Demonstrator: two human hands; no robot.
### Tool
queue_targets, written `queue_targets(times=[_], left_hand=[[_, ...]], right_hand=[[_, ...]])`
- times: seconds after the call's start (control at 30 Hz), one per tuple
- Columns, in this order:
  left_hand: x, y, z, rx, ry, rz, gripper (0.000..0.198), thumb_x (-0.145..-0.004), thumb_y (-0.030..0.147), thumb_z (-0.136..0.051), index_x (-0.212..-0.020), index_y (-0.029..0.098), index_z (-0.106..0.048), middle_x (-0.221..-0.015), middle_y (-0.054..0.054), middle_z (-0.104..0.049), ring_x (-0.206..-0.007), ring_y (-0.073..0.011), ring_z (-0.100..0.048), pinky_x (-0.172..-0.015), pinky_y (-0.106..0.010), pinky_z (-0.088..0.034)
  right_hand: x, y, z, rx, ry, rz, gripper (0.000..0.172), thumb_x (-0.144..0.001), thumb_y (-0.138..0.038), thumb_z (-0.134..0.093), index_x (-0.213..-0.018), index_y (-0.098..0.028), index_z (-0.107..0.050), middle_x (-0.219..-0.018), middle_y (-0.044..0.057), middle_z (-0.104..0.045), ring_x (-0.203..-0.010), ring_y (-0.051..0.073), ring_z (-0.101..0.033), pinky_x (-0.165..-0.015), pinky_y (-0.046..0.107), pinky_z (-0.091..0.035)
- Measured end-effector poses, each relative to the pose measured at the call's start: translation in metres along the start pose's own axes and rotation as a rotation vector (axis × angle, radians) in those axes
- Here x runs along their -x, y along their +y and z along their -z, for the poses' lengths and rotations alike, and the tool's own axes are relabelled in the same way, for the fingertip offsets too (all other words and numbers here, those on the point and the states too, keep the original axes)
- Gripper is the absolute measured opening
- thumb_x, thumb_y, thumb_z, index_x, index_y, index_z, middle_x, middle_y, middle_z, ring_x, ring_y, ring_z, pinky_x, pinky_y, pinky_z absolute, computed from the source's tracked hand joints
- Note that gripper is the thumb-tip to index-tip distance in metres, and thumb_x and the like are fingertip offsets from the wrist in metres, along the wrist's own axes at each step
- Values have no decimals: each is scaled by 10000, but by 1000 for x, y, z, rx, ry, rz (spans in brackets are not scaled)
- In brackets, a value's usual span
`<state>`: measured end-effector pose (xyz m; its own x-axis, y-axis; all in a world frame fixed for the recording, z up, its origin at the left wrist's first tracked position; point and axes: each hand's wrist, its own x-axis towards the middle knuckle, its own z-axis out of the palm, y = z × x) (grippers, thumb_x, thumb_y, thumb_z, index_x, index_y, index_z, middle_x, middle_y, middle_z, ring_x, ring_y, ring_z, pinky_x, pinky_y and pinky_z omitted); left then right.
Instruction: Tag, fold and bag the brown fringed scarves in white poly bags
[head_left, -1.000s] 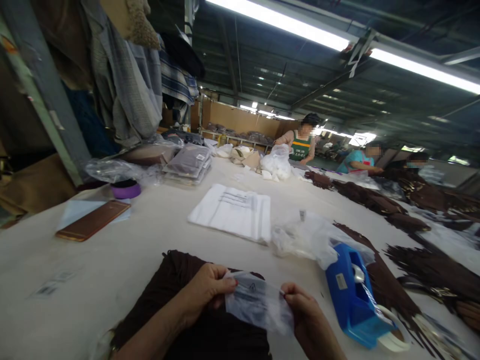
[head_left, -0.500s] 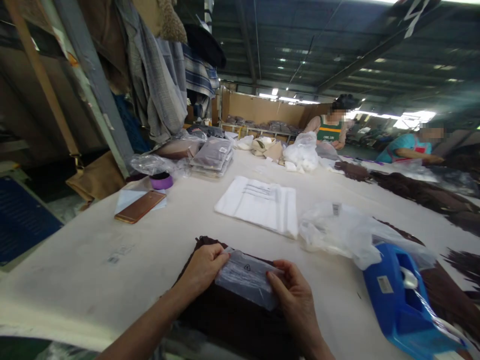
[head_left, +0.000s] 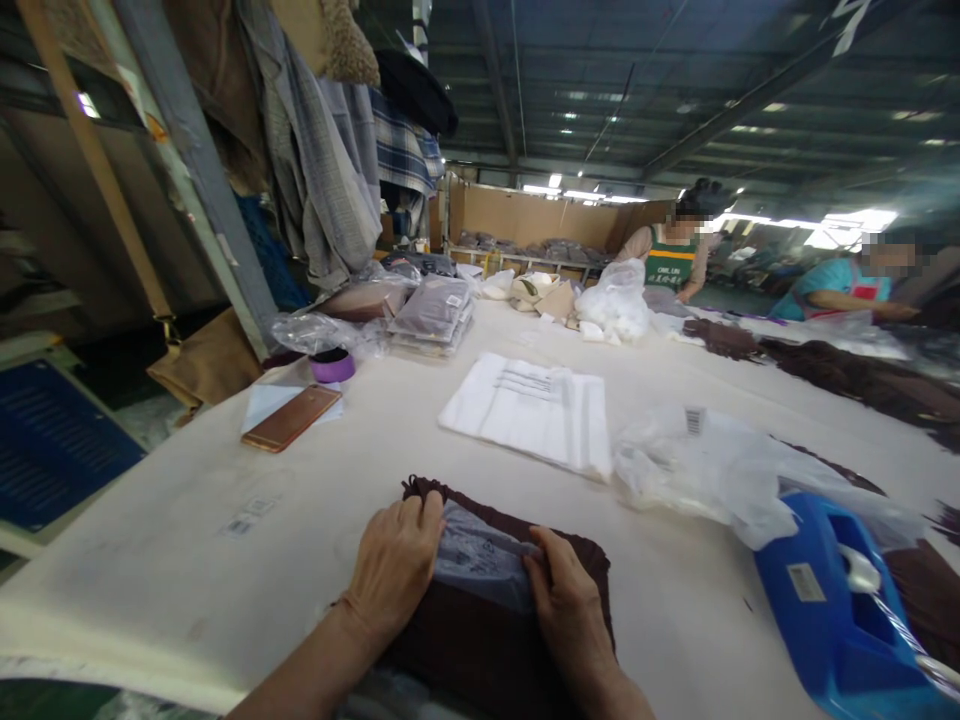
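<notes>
A dark brown folded cloth with a fringed edge (head_left: 472, 640) lies at the near edge of the table, partly covered by my arms. On top of it is a clear plastic bag (head_left: 484, 560) with small print. My left hand (head_left: 401, 555) has its fingers closed on the bag's left end, knuckles up, close to the fringe. At the other end, my right hand (head_left: 566, 600) pinches the bag between thumb and fingers. The bag stretches flat between both hands, against the cloth.
Ahead lies a stack of white printed bags (head_left: 529, 415). A blue plastic container (head_left: 817, 620) and crumpled clear bags (head_left: 697, 470) are at right. A phone (head_left: 291, 420), purple tape roll (head_left: 331, 366) and packed garments (head_left: 431, 315) sit left. Two people work across the table.
My left hand has rolled over so its knuckles face up. The bag has sunk lower against the cloth, and more of the cloth's far right edge shows. The view has shifted slightly left.
</notes>
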<state>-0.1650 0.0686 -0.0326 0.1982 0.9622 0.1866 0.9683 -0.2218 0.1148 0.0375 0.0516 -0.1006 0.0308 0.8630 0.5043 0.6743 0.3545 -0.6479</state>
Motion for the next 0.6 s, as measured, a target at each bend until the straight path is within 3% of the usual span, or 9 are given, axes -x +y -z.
queue_targets(times=[0.07, 0.13, 0.17, 0.27, 0.4, 0.5, 0.6], left_hand=[[1, -2, -3, 116, 39, -240, 422, -854, 64, -305, -1200, 134, -536, -1086, -185, -614, -1032, -320, -563, -861, -487, -447], [1, -3, -9, 303, -36, -453, 449, -830, 43, -354, -1219, 175, -535, -1242, -150, -554, -1197, -303, -465, -991, -491, -380], [1, -3, -13, 372, -94, -495, 427, -833, 65, -395, -1216, 182, -541, -1284, -139, -525, -1243, -302, -421, -1031, -496, -343], [0, -2, -20, 436, -217, -433, 399, -850, 142, -466, -1245, 165, -521, -1341, -148, -463, -1278, -310, -374, -1071, -533, -278], [2, -2, -19, 414, -252, -401, 421, -862, 154, -441, -1282, 145, -480, -1379, -149, -406, -1303, -293, -332, -1090, -526, -245], [4, -2, -18, 417, -244, -412, 414, -867, 174, -445, -1278, 148, -484, -1371, -149, -422, -1306, -283, -331, -1095, -504, -245], [5, -1, -22, 446, -230, -408, 442, -851, 155, -449, -1293, 135, -463, -1372, -150, -422, -1309, -273, -327, -1102, -492, -233]], right_hand=[[-1, 1, 0, -5, -4, -4, 259, -852, -209, -426, -1055, -172, -584, -968, 100, -666, -878, 200, -648, -762, 317, -544], [-2, 1, -1, 1, -7, -6, 257, -847, -209, -422, -1045, -178, -583, -961, 95, -667, -878, 198, -646, -764, 316, -544], [-2, 2, 0, 12, -10, -4, 256, -845, -210, -421, -1041, -178, -582, -957, 95, -666, -869, 196, -647, -760, 314, -544], [-3, 4, 7, 109, -22, -7, 265, -835, -192, -406, -1039, -170, -575, -914, 93, -659, -803, 194, -647, -717, 319, -547], [-3, -6, 23, 361, 25, 18, 284, -835, -160, -387, -1045, -176, -576, -888, 93, -635, -719, 199, -639, -585, 310, -540], [-3, -22, 22, 337, 42, 229, 313, -857, -154, -416, -1134, -177, -560, -1045, 124, -630, -940, 210, -621, -778, 321, -529], [3, -31, 1, 319, -91, 379, 398, -883, -175, -394, -1269, -171, -491, -1224, 121, -581, -1147, 232, -527, -958, 388, -437]])
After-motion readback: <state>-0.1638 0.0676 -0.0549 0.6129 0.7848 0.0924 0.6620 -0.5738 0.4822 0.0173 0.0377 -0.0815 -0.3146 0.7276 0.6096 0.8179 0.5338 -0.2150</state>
